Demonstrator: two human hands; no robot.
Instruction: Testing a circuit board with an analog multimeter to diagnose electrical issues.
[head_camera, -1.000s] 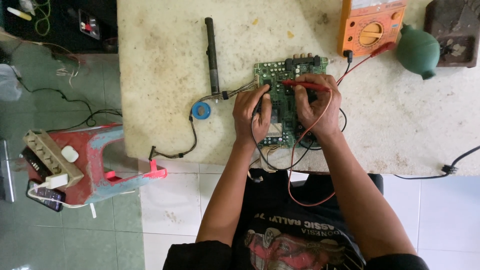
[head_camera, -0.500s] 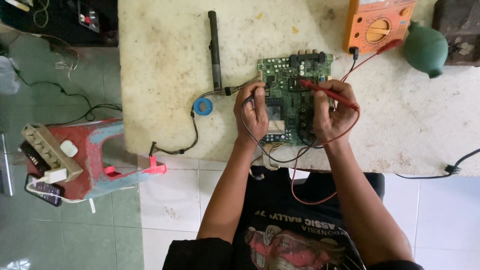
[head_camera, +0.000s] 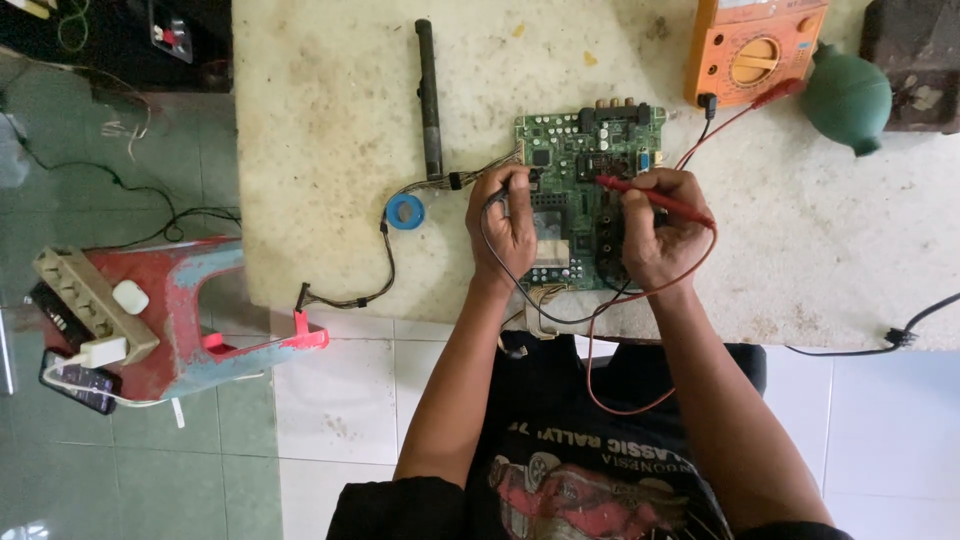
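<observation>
Red probe (head_camera: 655, 200) nearer board's (head_camera: 585, 190) top

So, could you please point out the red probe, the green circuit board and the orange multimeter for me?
red probe (head_camera: 655, 201), head view, on its red shaft beside the right hand.
green circuit board (head_camera: 575, 150), head view, on its bare upper part.
orange multimeter (head_camera: 752, 45), head view, on its orange body near the dial.
</observation>
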